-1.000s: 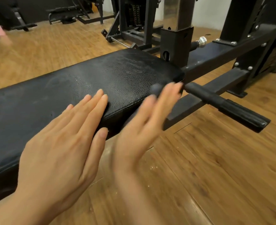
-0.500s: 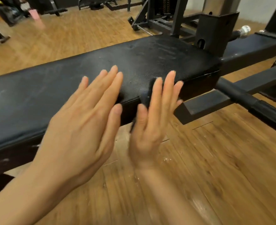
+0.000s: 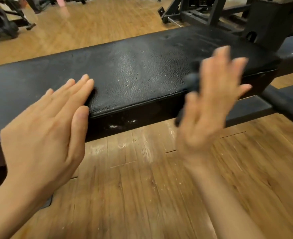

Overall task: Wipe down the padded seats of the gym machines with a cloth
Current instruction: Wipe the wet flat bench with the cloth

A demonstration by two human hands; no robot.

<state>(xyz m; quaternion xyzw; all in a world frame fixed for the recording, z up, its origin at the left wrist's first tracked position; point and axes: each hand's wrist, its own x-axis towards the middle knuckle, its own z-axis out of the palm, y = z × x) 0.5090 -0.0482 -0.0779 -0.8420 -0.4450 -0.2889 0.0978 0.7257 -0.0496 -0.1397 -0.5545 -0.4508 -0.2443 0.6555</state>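
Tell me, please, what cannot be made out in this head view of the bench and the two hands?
- Right hand: motion blur smears its fingers; whether it holds the dark thing beside it, maybe the cloth, cannot be told.
- Left hand: it covers part of the padded seat, so any contact underneath is hidden.
- The seat's left end is cut off by the frame edge.
- Pink object at the top: too blurred and cropped to identify.

A gym: a long black padded bench [image 3: 133, 71] on a steel frame [image 3: 245, 106] stands on a wood plank floor [image 3: 142, 195], with a weight-stack machine [image 3: 199, 9] and other dark equipment [image 3: 2, 19] behind.
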